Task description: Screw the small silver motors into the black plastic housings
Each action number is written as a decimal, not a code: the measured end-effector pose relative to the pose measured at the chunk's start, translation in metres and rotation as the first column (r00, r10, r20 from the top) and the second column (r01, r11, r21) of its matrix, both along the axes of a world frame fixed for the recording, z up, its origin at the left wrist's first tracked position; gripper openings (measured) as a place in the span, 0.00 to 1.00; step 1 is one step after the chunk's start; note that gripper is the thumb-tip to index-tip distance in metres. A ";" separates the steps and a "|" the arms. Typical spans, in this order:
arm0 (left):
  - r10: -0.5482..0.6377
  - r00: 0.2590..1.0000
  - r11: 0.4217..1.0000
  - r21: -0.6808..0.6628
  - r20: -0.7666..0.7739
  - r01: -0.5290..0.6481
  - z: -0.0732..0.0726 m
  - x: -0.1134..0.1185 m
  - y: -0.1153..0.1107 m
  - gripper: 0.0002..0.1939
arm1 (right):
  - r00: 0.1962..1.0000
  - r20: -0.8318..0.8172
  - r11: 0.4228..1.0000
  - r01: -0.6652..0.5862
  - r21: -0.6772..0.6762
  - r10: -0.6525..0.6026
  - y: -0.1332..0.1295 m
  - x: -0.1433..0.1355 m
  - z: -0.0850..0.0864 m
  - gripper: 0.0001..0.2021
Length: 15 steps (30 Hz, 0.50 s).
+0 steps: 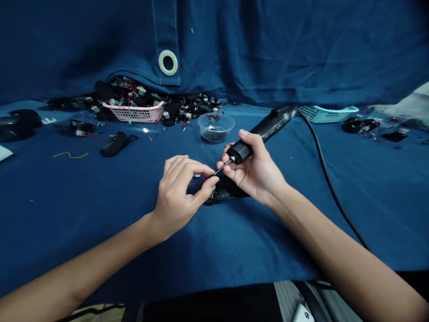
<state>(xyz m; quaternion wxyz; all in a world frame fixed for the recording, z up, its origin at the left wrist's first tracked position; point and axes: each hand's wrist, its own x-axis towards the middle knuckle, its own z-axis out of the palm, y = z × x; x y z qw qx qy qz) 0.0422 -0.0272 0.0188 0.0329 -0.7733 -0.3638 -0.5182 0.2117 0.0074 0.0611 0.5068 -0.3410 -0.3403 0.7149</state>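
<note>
Over the blue cloth (pixel 134 241), mid-view: right hand (pixel 263 172) closed around the driver (pixel 268 127), body slanting up and away, bit (pixel 223 167) angled down toward the left hand (pixel 177 192). Left thumb and forefinger close in at the bit's tip, nearly meeting; cannot tell whether they pinch the tip or some small piece. Hands near each other, fingertips almost converging.

Black shell (pixel 229 191) lies on the cloth just below the bit, partly hidden by both hands; red wire (pixel 197 183) beside it. Beyond, a clear tub (pixel 216 127) holds small dark bits. Pink basket (pixel 137 114) farther off, wired parts in and around it. Cord (pixel 321 156) runs down at right.

Step in hand, as judged: bit tip and fingertips being aligned. Calls for a steady right wrist and a light left touch.
</note>
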 end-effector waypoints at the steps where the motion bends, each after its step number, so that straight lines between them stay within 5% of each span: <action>1: 0.007 1.000 1.000 0.006 -0.003 -0.007 0.000 0.001 0.000 0.03 | 1.000 -0.001 1.000 -0.001 -0.009 0.001 0.000 0.000 0.000 0.16; 15: 0.063 0.997 0.992 0.111 -0.053 -0.057 -0.003 -0.003 0.006 0.06 | 0.996 -0.058 0.989 -0.069 -0.129 0.062 0.003 -0.004 -0.013 0.19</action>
